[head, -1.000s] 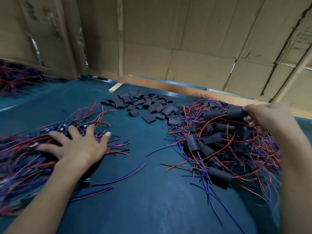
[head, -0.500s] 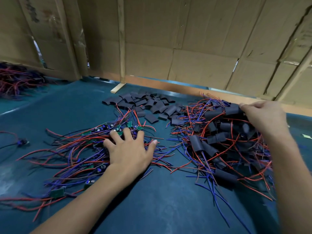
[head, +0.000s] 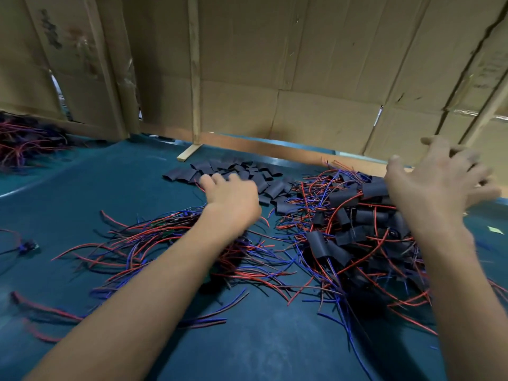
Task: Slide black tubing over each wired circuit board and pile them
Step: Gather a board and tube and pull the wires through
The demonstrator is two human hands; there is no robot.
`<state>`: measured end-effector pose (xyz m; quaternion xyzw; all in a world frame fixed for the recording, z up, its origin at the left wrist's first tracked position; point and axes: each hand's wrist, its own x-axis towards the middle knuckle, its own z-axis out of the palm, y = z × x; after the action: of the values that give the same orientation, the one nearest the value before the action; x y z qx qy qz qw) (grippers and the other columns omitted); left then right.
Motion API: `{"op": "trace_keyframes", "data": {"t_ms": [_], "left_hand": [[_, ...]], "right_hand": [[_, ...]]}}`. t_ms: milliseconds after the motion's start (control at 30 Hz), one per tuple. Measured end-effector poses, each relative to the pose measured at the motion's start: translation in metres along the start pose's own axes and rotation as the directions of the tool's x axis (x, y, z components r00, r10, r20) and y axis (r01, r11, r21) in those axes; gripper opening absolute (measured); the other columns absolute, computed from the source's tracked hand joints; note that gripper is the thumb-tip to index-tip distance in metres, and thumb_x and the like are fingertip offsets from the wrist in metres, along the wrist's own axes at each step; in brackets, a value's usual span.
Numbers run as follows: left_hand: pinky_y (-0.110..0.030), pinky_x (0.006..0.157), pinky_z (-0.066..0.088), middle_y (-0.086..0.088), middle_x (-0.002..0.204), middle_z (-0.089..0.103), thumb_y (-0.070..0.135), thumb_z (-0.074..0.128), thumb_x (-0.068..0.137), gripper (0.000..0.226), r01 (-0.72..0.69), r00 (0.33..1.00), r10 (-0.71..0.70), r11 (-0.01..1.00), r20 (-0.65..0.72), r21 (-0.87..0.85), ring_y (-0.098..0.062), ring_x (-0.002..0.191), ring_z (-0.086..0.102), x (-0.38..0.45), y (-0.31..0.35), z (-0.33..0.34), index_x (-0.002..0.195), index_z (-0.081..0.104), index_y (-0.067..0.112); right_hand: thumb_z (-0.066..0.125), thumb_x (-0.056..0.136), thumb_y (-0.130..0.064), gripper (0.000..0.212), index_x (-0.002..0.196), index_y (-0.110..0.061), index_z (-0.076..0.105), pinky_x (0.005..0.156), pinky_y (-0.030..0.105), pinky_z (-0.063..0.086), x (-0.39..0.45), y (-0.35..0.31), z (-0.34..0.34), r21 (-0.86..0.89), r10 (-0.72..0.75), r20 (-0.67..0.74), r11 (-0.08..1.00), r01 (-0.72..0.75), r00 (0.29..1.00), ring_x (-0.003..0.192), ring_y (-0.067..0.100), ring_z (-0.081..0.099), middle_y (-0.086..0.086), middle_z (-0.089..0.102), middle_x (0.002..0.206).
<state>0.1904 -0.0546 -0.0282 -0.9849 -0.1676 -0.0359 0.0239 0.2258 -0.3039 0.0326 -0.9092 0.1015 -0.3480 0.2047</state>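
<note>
I count three wire heaps: my left hand (head: 233, 199) reaches, fingers hidden, grip unclear, over the bare boards (head: 176, 240) toward loose tubing (head: 242, 174); right hand (head: 437, 185) spread, empty, above the sleeved pile (head: 357, 229). Bare tabletop (head: 261, 339) lies near me.

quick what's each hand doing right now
Left hand: on the unsleeved wires, grip hidden, cannot tell.
Right hand: open, fingers spread, holding nothing.

Left hand (head: 233, 199) rests on loose tubing pieces (head: 236, 174); right hand (head: 437, 180) hovers spread above sleeved pile (head: 357, 232).
</note>
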Motion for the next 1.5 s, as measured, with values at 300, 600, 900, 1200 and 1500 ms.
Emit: {"op": "trace_keyframes", "data": {"t_ms": [300,600,900,1200,1500], "left_hand": [[-0.050,0.098,0.038,-0.014,0.120,0.061,0.021,0.063,0.091,0.019,0.151,0.987,-0.124,0.928,0.099,-0.340,-0.039,0.114,0.053,0.052,-0.015,0.029,0.110,0.064,0.016],[-0.044,0.095,0.049,-0.002,0.106,0.072,0.040,0.078,0.084,0.017,-0.033,0.986,0.094,0.920,0.139,-0.389,-0.026,0.105,0.063,0.050,-0.028,-0.010,0.089,0.076,0.024],[-0.026,0.067,0.046,0.011,0.094,0.071,0.030,0.075,0.084,0.034,-0.262,0.908,0.403,0.757,0.112,-0.598,-0.004,0.082,0.065,0.045,-0.032,-0.018,0.114,0.059,0.034],[-0.019,0.091,0.051,0.002,0.101,0.075,0.019,0.074,0.090,0.029,-0.392,0.904,0.292,0.268,-0.313,-0.880,-0.013,0.095,0.069,0.022,-0.041,-0.053,0.118,0.071,0.026],[-0.048,0.082,0.059,-0.005,0.102,0.061,0.006,0.057,0.099,0.032,-0.135,0.935,0.205,-0.546,-0.288,-0.827,-0.024,0.088,0.070,0.013,-0.038,-0.082,0.130,0.058,0.012]], "right_hand": [[0.066,0.091,-0.010,0.012,0.096,-0.011,0.077,0.083,0.018,0.044,-0.057,-0.048,0.051,0.587,-0.581,0.166,0.708,0.393,0.797,0.087,0.012,0.065,0.002,0.075,0.093],[0.064,0.090,-0.018,0.024,0.109,-0.003,0.062,0.089,0.044,0.046,-0.053,-0.082,0.138,0.102,-0.412,0.726,0.857,0.505,0.551,0.110,0.041,0.057,0.020,0.062,0.114],[0.079,0.078,-0.024,0.023,0.075,-0.015,0.057,0.071,0.034,0.052,-0.035,-0.089,0.133,0.166,-0.433,0.832,0.791,0.589,0.347,0.082,0.031,0.060,0.010,0.057,0.084],[0.074,0.073,-0.013,0.018,0.065,-0.006,0.059,0.057,0.032,0.051,-0.029,-0.090,0.134,0.235,-0.480,0.790,0.812,0.535,0.382,0.070,0.029,0.058,0.011,0.061,0.074],[0.081,0.077,-0.014,0.050,0.124,-0.022,0.066,0.088,0.036,0.059,-0.008,-0.077,0.079,0.875,-0.399,0.379,0.448,-0.183,0.835,0.095,0.016,0.073,0.003,0.075,0.106]]}}
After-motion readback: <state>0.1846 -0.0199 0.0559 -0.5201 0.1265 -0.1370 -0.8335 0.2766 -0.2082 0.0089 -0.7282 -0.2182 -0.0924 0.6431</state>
